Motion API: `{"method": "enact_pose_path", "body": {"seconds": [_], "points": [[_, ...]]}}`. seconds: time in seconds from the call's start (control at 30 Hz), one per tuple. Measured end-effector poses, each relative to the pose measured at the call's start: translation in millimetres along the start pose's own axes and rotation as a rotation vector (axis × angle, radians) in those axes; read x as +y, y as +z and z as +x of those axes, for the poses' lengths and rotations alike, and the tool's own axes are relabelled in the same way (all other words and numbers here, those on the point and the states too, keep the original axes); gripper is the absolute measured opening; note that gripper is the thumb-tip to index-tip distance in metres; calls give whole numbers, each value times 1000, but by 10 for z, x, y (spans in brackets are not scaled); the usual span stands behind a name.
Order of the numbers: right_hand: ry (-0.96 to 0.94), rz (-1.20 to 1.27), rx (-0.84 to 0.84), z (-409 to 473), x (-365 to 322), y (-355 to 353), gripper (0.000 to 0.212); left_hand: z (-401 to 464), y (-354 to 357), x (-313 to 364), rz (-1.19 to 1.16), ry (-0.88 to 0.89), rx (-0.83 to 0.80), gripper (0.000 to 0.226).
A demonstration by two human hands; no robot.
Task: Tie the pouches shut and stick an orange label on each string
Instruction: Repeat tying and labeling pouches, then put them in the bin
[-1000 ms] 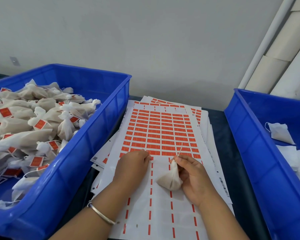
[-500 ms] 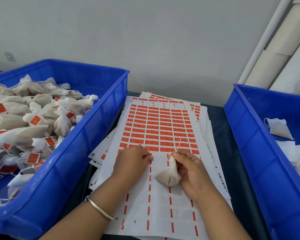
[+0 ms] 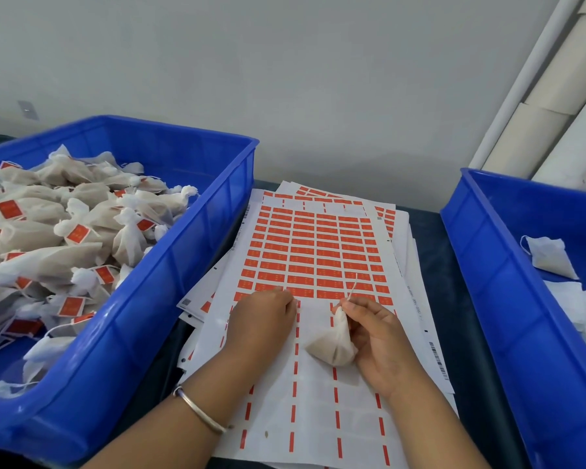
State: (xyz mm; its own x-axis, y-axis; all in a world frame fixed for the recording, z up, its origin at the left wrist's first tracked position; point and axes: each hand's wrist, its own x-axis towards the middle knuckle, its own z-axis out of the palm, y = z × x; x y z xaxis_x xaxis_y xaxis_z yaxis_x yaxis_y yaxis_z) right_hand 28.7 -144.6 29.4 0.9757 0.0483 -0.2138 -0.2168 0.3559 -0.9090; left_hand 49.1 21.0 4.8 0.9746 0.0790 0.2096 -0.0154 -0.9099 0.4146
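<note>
At centre frame the right hand (image 3: pixel 383 343) pinches the gathered neck of a small white pouch (image 3: pixel 334 346) between thumb and fingertips, the filled body hanging below its palm over the peeled-off lower part of the label sheet (image 3: pixel 312 411). The pouch's string (image 3: pixel 352 286) sticks up and to the upper right from the pinch, bare of any label.

The left hand (image 3: pixel 263 318) lies curled, knuckles up, at the lowest row of orange labels (image 3: pixel 313 255), just left of the pouch. Its fingertips are tucked under, so I cannot tell whether they have a label lifted or only press on the sheet. Over the last second neither hand has shifted much on the sheet; the left fingers have stayed working at that same row edge. My guess is a label is being picked loose, with sticking it to the string still to come.

The left bin (image 3: pixel 183 265), at left of frame, is heaped with labelled pouches; the right bin (image 3: pixel 481 258) holds a few limp ones.
</note>
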Motion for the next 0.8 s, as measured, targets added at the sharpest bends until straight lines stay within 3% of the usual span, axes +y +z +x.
{"method": "enact_pose_path", "body": {"seconds": [0.17, 0.33, 0.47, 0.53, 0.8], "points": [[-2, 16, -12, -8, -11, -5, 26, 28, -11, -30, -280, -161, 65, 7], [-27, 18, 11, 4, -18, -15, 29, 89, -77, -81, -544, -354, 166, 19], [-48, 59, 23, 7, -75, -39, 19, 92, -163, -68, -723, -455, 268, 18], [-73, 60, 25, 0, -117, -45, 7, 91, -224, -21, -766, -461, 275, 18], [-208, -109, 83, -51, -191, -48, 28, 91, -438, 606, -922, -264, 72, 12]]}}
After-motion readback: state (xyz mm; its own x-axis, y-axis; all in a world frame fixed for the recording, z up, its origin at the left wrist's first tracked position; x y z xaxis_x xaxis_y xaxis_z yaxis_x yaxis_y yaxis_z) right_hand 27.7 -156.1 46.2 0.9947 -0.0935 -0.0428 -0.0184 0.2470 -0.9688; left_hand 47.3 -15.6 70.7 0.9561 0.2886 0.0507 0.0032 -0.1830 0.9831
